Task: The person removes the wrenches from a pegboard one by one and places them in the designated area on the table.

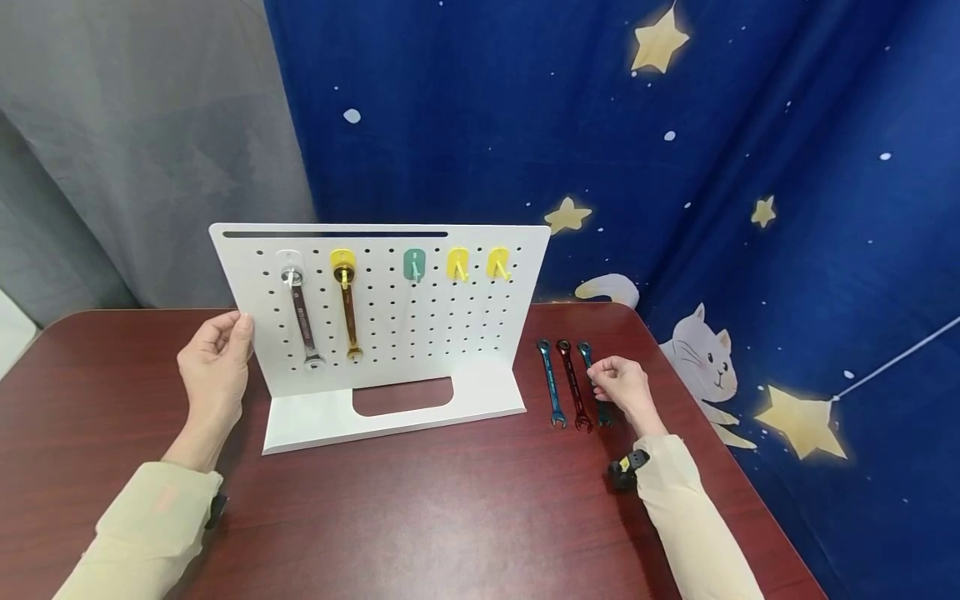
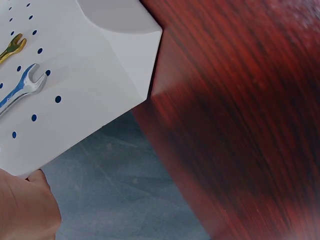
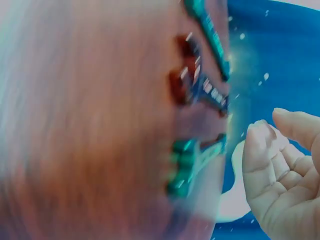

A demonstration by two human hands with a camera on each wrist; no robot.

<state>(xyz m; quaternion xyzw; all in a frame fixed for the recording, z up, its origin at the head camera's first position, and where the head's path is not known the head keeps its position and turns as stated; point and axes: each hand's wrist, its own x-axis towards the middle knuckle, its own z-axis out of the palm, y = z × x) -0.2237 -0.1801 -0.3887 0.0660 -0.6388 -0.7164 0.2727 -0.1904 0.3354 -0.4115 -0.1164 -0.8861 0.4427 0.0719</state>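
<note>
Pegboard (image 1: 390, 321): upright on bench (image 1: 450, 508)
Left hand (image 1: 216, 367): fingers relaxed, touching pegboard's left edge
Right hand (image 1: 622, 387): right of pegboard, fingers loosely curled over green wrench (image 1: 592, 379); grip unclear

Left hand (image 1: 216, 360) rests on the white pegboard (image 1: 390, 333) edge — right hand (image 1: 621, 385) touches the green wrench (image 1: 594, 383) beside red (image 1: 573, 385) and blue (image 1: 551, 383) ones

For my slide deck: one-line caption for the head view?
Left hand steadies a pegboard while right hand reaches three wrenches.
</note>
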